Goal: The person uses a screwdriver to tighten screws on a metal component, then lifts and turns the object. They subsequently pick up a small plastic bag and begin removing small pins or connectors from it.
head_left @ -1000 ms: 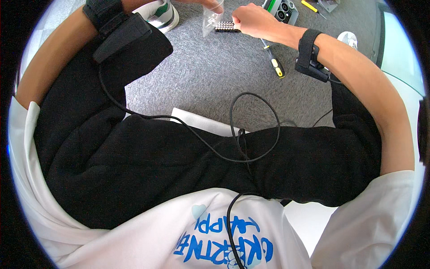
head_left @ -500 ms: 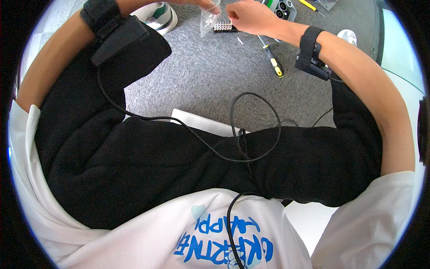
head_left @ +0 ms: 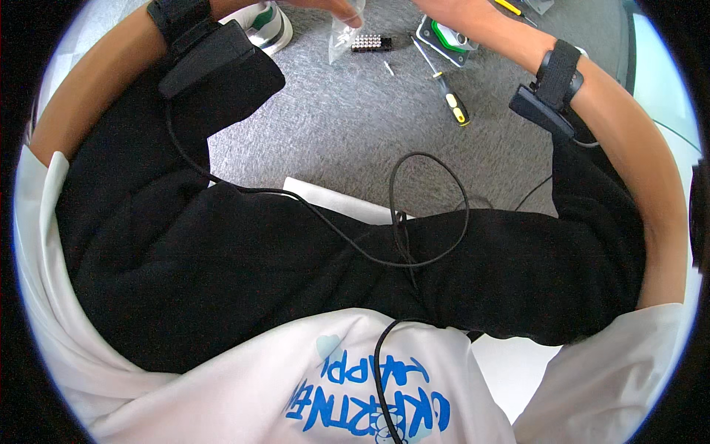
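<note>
My left hand (head_left: 342, 9) is at the top edge, its fingers closed on a small clear plastic bag (head_left: 342, 37) with little pieces inside. Just right of the bag, on the grey carpet, lies a black holder with rows of silver bits (head_left: 371, 44). My right hand (head_left: 433, 7) reaches up past the top edge, so its fingers are hidden. Below that wrist sits a grey device with a green ring (head_left: 447, 41). A screwdriver (head_left: 452, 102) with a black and yellow handle points its shaft toward the holder. One small white piece (head_left: 389, 68) lies near the holder.
A yellow-handled tool (head_left: 509, 7) lies at the top right. To the left is a white and green shoe (head_left: 268, 29). A looped black cable (head_left: 464, 189) runs over my dark-clad legs and the grey carpet (head_left: 325, 126).
My right hand has moved up and away from the bit holder, uncovering it and the device with the green ring. My left hand keeps the bag in nearly the same spot.
</note>
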The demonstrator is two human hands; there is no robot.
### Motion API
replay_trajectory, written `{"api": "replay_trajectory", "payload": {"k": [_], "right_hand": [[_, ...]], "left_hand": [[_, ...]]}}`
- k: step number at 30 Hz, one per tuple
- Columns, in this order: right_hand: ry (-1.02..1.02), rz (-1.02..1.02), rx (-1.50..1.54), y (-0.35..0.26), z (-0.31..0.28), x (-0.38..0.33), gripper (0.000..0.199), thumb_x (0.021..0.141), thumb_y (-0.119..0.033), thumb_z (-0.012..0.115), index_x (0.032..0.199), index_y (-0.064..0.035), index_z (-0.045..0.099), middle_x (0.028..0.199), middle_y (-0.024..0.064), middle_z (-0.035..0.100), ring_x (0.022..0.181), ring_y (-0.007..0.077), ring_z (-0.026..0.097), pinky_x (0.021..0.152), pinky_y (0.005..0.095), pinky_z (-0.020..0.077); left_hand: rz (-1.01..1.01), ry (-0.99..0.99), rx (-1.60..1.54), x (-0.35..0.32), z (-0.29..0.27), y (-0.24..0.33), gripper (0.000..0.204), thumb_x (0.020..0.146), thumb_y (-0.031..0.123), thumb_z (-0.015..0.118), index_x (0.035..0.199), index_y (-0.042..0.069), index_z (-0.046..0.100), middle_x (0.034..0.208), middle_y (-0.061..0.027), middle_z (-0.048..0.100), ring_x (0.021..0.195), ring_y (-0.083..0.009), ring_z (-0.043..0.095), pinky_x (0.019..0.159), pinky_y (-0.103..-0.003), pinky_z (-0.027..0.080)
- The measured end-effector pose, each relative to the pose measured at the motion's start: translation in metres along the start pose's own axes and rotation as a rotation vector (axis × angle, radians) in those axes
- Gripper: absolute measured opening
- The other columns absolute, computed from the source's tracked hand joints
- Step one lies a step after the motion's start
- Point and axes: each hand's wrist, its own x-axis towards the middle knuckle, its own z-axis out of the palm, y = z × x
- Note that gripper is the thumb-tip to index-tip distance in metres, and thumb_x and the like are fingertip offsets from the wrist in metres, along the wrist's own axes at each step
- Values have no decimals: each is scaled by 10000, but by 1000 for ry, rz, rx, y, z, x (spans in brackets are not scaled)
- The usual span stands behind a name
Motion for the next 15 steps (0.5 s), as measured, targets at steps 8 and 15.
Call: {"api": "replay_trajectory", "payload": {"k": [8,15], "right_hand": [[-195,70,92,-12,-8,-11,139,918,-121,662,952,9,626,839,203,684,773,334,688,693,418,527],[-148,50,-31,8,-12,-32,147,894,-114,663,941,22,631,836,217,687,804,368,695,697,440,528]], "left_hand": [[91,170,-36,9,0,11,488,845,465,783,980,-2,731,863,-235,720,816,-420,689,716,-463,525],[106,121,5,20,1,5,505,842,486,776,964,-2,734,851,-237,717,801,-426,685,709,-474,522]]}}
